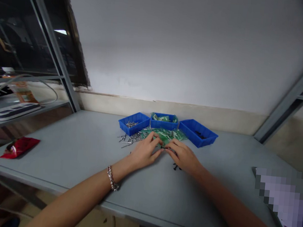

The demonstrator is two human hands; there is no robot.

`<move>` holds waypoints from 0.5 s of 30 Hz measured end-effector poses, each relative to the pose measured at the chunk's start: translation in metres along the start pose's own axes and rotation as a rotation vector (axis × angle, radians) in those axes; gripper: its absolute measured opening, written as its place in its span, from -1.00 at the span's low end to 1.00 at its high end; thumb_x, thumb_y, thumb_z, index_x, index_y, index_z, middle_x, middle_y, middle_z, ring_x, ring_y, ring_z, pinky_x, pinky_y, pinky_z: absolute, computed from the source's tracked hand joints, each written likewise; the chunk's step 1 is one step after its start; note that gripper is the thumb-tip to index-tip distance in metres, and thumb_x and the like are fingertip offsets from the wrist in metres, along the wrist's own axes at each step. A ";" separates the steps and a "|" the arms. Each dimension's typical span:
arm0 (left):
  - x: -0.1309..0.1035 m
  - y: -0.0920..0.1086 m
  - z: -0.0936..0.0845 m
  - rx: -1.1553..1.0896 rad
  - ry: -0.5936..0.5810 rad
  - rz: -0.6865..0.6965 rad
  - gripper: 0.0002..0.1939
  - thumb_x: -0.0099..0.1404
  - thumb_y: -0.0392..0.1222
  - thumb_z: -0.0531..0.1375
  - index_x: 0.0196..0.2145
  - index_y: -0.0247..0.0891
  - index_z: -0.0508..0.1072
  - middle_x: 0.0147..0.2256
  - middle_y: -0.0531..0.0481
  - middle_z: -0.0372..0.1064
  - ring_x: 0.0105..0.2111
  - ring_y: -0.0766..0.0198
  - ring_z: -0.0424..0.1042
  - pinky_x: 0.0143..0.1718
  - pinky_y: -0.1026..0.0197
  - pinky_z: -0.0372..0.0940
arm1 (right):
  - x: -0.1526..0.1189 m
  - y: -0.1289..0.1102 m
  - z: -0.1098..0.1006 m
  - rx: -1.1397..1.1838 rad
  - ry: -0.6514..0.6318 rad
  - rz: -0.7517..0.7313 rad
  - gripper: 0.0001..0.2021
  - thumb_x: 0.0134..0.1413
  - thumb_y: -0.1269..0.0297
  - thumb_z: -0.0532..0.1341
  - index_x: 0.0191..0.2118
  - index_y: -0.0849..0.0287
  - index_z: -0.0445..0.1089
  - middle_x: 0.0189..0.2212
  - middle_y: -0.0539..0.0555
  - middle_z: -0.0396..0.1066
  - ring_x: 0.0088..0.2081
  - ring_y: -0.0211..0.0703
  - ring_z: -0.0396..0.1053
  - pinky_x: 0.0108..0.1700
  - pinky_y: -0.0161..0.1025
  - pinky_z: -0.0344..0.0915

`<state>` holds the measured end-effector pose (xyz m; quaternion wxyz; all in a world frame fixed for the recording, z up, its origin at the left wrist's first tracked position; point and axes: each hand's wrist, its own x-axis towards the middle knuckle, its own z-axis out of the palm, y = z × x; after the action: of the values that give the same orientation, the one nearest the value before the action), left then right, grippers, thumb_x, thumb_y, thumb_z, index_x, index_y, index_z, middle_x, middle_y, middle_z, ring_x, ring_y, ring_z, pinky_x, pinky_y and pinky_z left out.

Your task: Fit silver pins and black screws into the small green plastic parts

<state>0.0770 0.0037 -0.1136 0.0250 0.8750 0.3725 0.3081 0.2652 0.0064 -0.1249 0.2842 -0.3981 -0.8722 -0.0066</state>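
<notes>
A grey table (82,167) fills the lower part of the view, and two bare forearms reach in over its near edge, a beaded bracelet (112,178) on the left wrist. Next out, a few dark screw-like pieces (175,167) lie loose on the tabletop, just beside the underside of the right hand (184,156). That hand pinches a small dark piece (166,148) between thumb and fingertips, holding it roughly level at the middle of the table. The left hand (146,149) brings a curled finger and thumb to the piece's other end; whether they press on it or only touch it, I cannot tell. The step in hand looks like close fingertip work on this one part, and the next move seems to call for a steady right pinch and a light, well-aligned left touch, as so slim a part could easily slip. Beyond the fingers spread green-printed clear bags (180,135), with slim metal pins (126,142) scattered to their left. Farther back stand the left blue tray (124,127), holding similar pins, the middle blue tray (163,125), holding bagged items, and the right blue tray (202,143), with dark pieces inside. A pale wall (173,58) closes the scene.
</notes>
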 end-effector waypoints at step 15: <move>0.001 -0.001 0.002 -0.195 0.029 0.011 -0.85 0.29 -0.20 -0.02 -0.29 -0.27 0.30 -0.24 -0.09 0.16 -0.28 0.26 0.23 -0.27 0.19 0.24 | 0.005 -0.008 -0.005 0.214 0.055 0.063 -0.74 0.15 0.28 0.00 -0.51 0.17 0.30 -0.55 -0.01 0.24 -0.46 -0.27 0.23 -0.40 -0.32 0.19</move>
<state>0.0782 0.0053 -0.1146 0.1031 0.8659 0.3362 0.3556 0.2596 0.0035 -0.1170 0.3490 -0.3923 -0.8468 0.0848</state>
